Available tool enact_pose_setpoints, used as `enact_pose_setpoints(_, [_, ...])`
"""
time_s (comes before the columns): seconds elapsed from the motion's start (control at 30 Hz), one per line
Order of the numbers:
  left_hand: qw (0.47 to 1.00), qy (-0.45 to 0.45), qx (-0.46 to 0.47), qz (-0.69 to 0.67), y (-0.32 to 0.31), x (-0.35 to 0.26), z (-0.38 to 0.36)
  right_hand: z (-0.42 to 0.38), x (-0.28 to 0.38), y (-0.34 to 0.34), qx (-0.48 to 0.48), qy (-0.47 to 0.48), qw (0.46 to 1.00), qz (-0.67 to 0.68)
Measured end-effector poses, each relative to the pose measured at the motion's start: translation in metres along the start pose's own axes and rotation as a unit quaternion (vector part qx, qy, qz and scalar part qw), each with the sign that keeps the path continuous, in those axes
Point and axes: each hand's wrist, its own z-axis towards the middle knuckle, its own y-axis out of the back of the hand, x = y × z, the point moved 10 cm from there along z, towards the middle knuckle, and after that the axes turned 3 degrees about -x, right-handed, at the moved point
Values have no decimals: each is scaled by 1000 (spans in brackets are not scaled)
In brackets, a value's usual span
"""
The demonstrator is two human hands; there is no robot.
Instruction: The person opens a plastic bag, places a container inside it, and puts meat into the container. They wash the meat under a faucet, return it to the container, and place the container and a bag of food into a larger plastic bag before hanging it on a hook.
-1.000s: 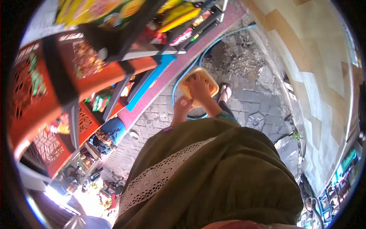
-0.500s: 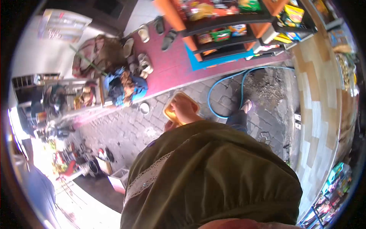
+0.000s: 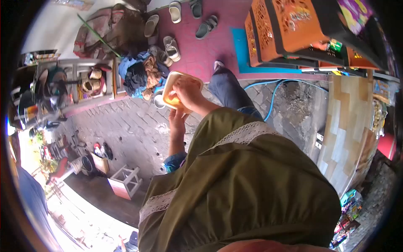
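A yellowish rectangular tub [image 3: 168, 80] with a pale rim is held over the grey paving, left of centre. My left hand [image 3: 178, 117] grips its near edge from below, fingers bent against the wall. Over the tub's opening lies my right hand [image 3: 187, 90], its fingers curled down inside; what they pinch is hidden. Something orange-yellow shows beside those fingertips, too small to name. An olive garment with lace trim covers much of the lower view.
Sandals and shoes [image 3: 171, 48] sit on the red step [image 3: 193, 54], beside piled clothes [image 3: 140, 73]. Orange-and-black snack racks [image 3: 294, 25] rise at upper right. A blue hose [image 3: 273, 98] lies on the paving. A small white stool [image 3: 126, 182] stands lower left.
The view has shifted forward, and one foot is now on the red step. Both hands and the tub have moved up and left in view. My left forearm now shows.
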Motion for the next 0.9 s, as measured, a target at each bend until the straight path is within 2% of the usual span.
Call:
enact_pose_setpoints(0.07, [1000,3,-9,11,-6,-15,46,55,-16,4,-17,-13,999,-24])
enact_pose_setpoints(0.13, [999,12,-23,26,-28,-46,85,114,-36,-3,70,-71,995,5])
enact_pose_setpoints(0.23, [999,20,-22,18,-72,-111,133,196,-51,18,20,-69,996,-55])
enact_pose_setpoints(0.27, [999,14,-16,26,-94,-141,143,221,-58,22,107,-117,986,-53])
enact_pose_setpoints(0.3, [999,9,-10,34,-110,-165,154,244,-60,34,103,-119,986,-56])
enact_pose_setpoints(0.37, [999,19,-3,35,-129,-192,184,289,-42,67,14,-17,994,-108])
enact_pose_setpoints(0.4, [1000,12,-2,24,-139,-208,196,308,-49,68,29,-62,992,-106])
enact_pose_setpoints(0.53, [999,1,41,29,-179,-266,248,375,-56,107,37,-106,986,-126])
enact_pose_setpoints(0.6, [998,9,30,57,-205,-303,270,414,-65,120,76,-118,990,-3])
enact_pose_setpoints(0.63, [998,8,37,59,-218,-320,282,432,-67,133,68,-121,990,-6])
enact_pose_setpoints(0.7, [993,-3,97,68,-253,-348,309,465,-80,176,-35,-170,979,109])
enact_pose_setpoints(0.73, [984,-9,153,92,-272,-361,325,481,-101,176,-58,-185,971,140])
enact_pose_setpoints(0.77, [980,-10,170,98,-290,-375,340,497,-107,194,-76,-188,970,135])
enact_pose_setpoints(0.83, [967,-8,191,169,-332,-398,369,528,-108,253,-115,-153,981,32])
enact_pose_setpoints(0.9, [955,-22,239,173,-381,-416,391,546,-124,297,-141,-189,972,0])
